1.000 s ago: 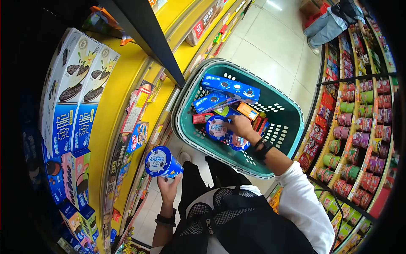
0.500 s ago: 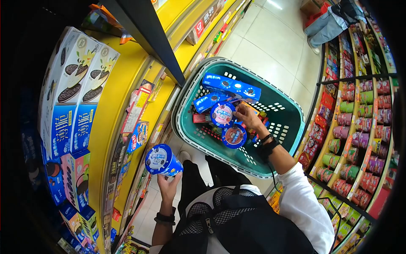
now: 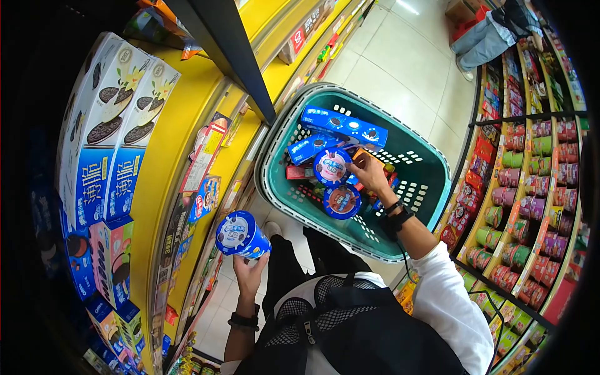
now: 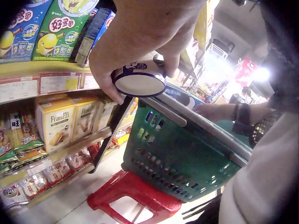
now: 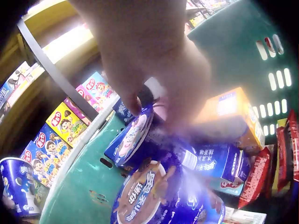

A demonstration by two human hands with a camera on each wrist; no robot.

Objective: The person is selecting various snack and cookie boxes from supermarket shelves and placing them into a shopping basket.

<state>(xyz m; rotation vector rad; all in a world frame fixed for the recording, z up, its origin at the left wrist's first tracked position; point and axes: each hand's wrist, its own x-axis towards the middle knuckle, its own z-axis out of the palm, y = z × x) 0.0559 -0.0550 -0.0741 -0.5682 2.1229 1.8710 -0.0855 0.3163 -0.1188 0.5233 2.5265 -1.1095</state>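
In the head view, my left hand (image 3: 250,276) grips a blue cookie cup (image 3: 237,234) with a grey-and-white lid, beside the shelf and outside the basket. From the left wrist, that cup's pale bottom (image 4: 140,85) shows between thumb and fingers. My right hand (image 3: 371,175) is inside the green shopping basket (image 3: 431,164); its fingers and thumb hold a blue cup with a pink lid (image 3: 332,166) by its side. A second blue cup, with a brown lid (image 3: 342,200), stands right next to it. Blue cookie boxes (image 3: 344,127) lie along the basket's far side.
An orange box (image 5: 229,116) and red packets (image 5: 256,179) also lie in the basket. Beneath it stands a red stool (image 4: 126,198). Yellow shelves (image 3: 165,119) with biscuit boxes (image 3: 128,125) flank the left; shelves of canned goods (image 3: 515,206) line the right. Another person (image 3: 494,34) stands farther up the aisle.
My right hand has drawn back toward the right, and the pink-lidded cup has shifted up and right within the basket. The brown-lidded cup now shows more fully. My left hand has hardly moved.
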